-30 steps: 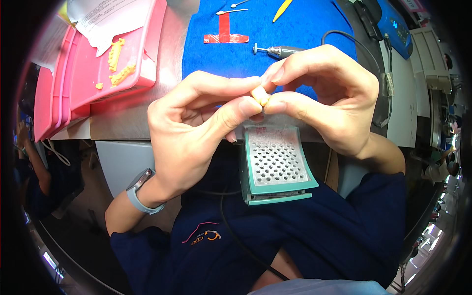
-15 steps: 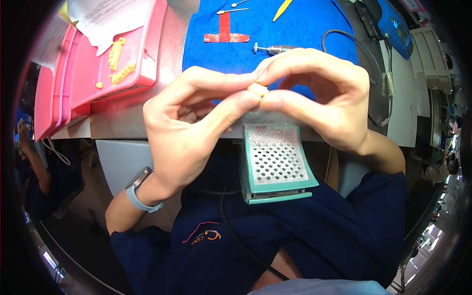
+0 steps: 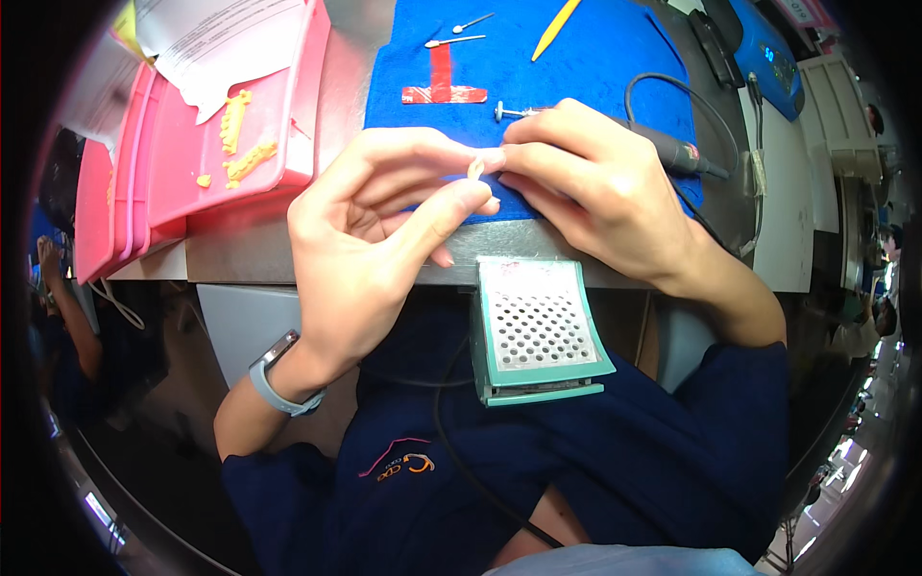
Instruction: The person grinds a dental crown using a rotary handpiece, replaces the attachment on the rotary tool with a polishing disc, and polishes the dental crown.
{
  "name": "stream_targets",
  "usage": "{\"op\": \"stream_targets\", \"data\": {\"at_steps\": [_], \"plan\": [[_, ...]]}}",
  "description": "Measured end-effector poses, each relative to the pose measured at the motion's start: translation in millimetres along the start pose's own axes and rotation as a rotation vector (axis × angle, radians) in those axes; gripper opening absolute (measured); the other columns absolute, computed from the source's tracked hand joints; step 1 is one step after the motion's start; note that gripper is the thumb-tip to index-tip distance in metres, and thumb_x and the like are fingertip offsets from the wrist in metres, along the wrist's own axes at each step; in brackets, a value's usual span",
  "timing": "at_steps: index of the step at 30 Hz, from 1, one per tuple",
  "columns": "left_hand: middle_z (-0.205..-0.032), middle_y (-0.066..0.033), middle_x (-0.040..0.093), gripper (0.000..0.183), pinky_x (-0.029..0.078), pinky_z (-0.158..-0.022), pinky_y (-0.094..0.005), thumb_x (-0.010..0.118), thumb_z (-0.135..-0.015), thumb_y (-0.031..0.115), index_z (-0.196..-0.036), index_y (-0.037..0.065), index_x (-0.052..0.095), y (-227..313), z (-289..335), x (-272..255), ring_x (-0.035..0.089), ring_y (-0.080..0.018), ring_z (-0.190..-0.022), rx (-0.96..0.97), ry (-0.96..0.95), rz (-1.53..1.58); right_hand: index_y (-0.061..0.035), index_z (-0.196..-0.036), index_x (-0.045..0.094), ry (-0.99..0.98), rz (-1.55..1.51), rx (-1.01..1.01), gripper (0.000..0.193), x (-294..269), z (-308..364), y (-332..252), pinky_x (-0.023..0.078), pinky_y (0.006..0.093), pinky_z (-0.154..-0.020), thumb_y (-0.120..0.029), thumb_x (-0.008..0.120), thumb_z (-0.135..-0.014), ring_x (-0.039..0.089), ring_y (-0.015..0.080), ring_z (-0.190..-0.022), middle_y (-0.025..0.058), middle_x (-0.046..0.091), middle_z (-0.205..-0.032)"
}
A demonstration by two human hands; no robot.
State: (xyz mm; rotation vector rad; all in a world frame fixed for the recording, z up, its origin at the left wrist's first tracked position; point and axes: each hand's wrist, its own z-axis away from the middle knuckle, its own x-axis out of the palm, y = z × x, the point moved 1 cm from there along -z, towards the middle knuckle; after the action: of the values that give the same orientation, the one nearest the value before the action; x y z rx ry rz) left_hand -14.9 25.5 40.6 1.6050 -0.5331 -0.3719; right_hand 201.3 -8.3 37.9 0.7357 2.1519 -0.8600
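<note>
Between the thumb and index finger of my left hand [image 3: 360, 230] is a small cream, tooth-like piece [image 3: 475, 170], mostly covered by the fingertips. My right hand [image 3: 600, 187] is beside it, its bent fingers bunched together and their tips at my left index fingertip. Whether anything is inside the right fingers is hidden. Behind the right hand a dark rotary handpiece [image 3: 663, 149] lies on the blue towel [image 3: 567, 82], with a disc-tipped bit [image 3: 509, 112] showing past the knuckles. Below both hands, a green-framed perforated metal rest [image 3: 538, 322] juts from the table edge.
Two small mounted burs [image 3: 455, 41], a red tape cross [image 3: 442, 94] and a yellow pencil-like stick [image 3: 555, 31] lie on the towel. At left, a pink tray [image 3: 182, 192] holds orange pieces [image 3: 252, 161] and paper [image 3: 230, 53]. A blue control unit [image 3: 773, 62] stands at far right.
My right hand has let go of the cream piece and its fingers have drawn together. The left hand keeps the piece, tilted differently. The view has shifted slightly, showing more of the handpiece.
</note>
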Motion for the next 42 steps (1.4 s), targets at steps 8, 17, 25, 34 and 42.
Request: {"op": "stream_targets", "data": {"at_steps": [8,17,25,34,42], "plan": [[-0.115,-0.0201,0.073,0.021,0.054,-0.060,-0.0228,0.064,-0.098,-0.004,-0.118,0.000,0.058,-5,3,1,0.076,-0.0217,-0.092,0.031,-0.047,-0.001,-0.0015,-0.100,0.065,-0.115,0.353,0.108,0.024,-31,-11,24,0.053,0.0385,-0.074,-0.015,0.079,-0.085,0.065,0.0311,-0.088,0.0121,0.065,-0.093],[-0.115,-0.0210,0.074,0.015,0.054,-0.062,-0.0232,0.065,-0.098,-0.003,-0.112,-0.001,0.061,-8,6,1,0.076,-0.0218,-0.092,0.013,-0.036,-0.004,-0.0011,-0.113,0.058,-0.122,-0.152,0.194,0.023,-39,-15,0,0.051,0.0373,-0.066,-0.006,0.065,-0.092,0.064,0.0303,-0.068,0.0150,0.063,-0.078],[-0.111,-0.0201,0.075,0.014,0.055,-0.064,-0.0228,0.067,-0.097,-0.003,-0.109,-0.001,0.062,-6,5,4,0.076,-0.0201,-0.091,-0.016,-0.042,-0.032,-0.0003,-0.094,0.062,-0.096,0.072,0.009,0.022,-36,-6,-20,0.046,0.0346,-0.051,-0.008,0.076,-0.078,0.060,0.0251,-0.057,0.0097,0.060,-0.074],[-0.105,-0.0166,0.075,0.022,0.061,-0.090,-0.0294,0.074,-0.088,-0.011,-0.109,-0.006,0.067,-11,4,4,0.075,-0.0202,-0.098,0.048,-0.025,0.084,-0.0041,-0.088,0.061,-0.093,0.227,0.002,0.036,-34,-4,-18,0.041,0.0332,-0.046,-0.024,0.088,-0.073,0.055,0.0211,-0.053,0.0045,0.054,-0.067],[-0.104,-0.0184,0.075,0.017,0.063,-0.086,-0.0314,0.072,-0.088,-0.014,-0.103,-0.007,0.069,-15,7,4,0.075,-0.0221,-0.096,0.069,-0.038,0.207,-0.0053,-0.086,0.061,-0.083,0.214,-0.013,0.034,-32,-3,-19,0.041,0.0330,-0.045,-0.023,0.088,-0.073,0.054,0.0200,-0.051,0.0038,0.052,-0.065]]}}
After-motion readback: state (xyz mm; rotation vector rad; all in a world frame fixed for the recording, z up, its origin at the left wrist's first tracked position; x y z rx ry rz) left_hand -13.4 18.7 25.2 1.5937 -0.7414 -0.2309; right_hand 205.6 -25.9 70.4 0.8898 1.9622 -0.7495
